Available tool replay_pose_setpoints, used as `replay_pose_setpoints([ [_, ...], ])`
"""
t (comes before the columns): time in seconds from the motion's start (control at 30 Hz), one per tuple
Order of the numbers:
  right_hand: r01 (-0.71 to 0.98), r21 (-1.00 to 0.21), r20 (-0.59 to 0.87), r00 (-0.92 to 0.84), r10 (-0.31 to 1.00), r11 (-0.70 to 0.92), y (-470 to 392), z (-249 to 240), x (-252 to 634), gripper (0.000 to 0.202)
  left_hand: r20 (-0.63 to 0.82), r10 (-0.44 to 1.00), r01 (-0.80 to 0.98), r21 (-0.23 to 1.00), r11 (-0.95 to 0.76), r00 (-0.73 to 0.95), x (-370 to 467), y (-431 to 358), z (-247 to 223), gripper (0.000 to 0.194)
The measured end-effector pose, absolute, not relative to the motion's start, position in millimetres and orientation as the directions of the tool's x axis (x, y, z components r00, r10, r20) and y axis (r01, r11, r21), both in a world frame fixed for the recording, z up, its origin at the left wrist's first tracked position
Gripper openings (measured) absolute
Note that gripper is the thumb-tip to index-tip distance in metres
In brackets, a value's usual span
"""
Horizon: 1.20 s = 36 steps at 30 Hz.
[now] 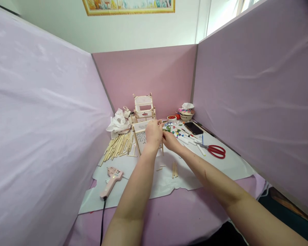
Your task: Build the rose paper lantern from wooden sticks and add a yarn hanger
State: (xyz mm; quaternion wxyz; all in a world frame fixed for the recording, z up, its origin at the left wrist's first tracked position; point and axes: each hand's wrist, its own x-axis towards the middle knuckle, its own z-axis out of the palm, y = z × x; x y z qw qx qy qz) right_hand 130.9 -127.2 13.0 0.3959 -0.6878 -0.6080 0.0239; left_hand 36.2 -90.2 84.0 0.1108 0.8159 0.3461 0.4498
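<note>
Head view: a person's two bare arms reach forward over a table spread with a white paper sheet [166, 185], which lies on a purple cloth [179, 213]. The left hand [154, 132] and right hand [170, 140] meet at the right side of a wooden stick structure [140, 127], which stands upright toward the middle of the sheet's far edge. The fingers of both hands look bent inward, but the hands hide what is between them, so whether they grip anything cannot be told.

The structure has a front frame with a pale panel and small dark shapes beneath it, and a taller framed part behind.

By the sheet's left edge is a pile of thin wooden sticks [119, 146], with a crumpled white plastic bag [118, 122] at the far left corner. Toward the near left corner lies a pink glue gun [111, 182], its black cord [103, 218] running over the near edge. A few short sticks [175, 169] lie side by side near the near edge. Red-handled scissors [217, 151] lie by the right edge; a black phone [193, 128] and a bowl [187, 117] sit toward the far right corner
</note>
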Motion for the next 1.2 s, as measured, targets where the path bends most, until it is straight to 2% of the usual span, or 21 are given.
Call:
replay_pose_setpoints([
  [0.17,0.818,-0.567,0.464,0.222,0.858,0.095,-131,15,129,0.012,0.633,0.701,0.52,0.499,-0.693,0.328,34,-88,90,0.012],
  [0.5,0.819,-0.56,0.441,0.169,0.882,0.123,-137,19,121,0.012,0.645,0.709,0.497,0.534,-0.684,0.283,29,-97,84,0.011],
  [0.63,0.786,-0.591,0.405,0.095,0.909,0.181,-150,30,148,0.016,0.651,0.703,0.481,0.537,-0.693,0.286,22,-102,86,0.01],
  [0.73,0.787,-0.607,0.428,0.213,0.878,0.105,-166,29,193,0.019,0.652,0.691,0.447,0.54,-0.713,0.314,11,-107,87,0.011],
  [0.83,0.823,-0.568,0.364,0.255,0.896,-0.003,-183,13,232,0.01,0.625,0.709,0.428,0.57,-0.701,0.328,1,-110,87,0.012],
  [0.93,0.842,-0.538,0.236,0.181,0.955,-0.027,-196,-13,245,0.011,0.616,0.706,0.405,0.581,-0.706,0.349,-3,-111,84,0.012],
  [1.03,0.873,-0.488,0.175,0.116,0.978,-0.016,-199,-34,238,0.017,0.614,0.701,0.388,0.585,-0.712,0.363,-4,-109,83,0.012],
  [1.2,0.918,-0.366,0.15,-0.101,0.983,0.151,-192,-46,230,0.019,0.599,0.71,0.384,0.597,-0.705,0.371,-6,-108,82,0.013],
])
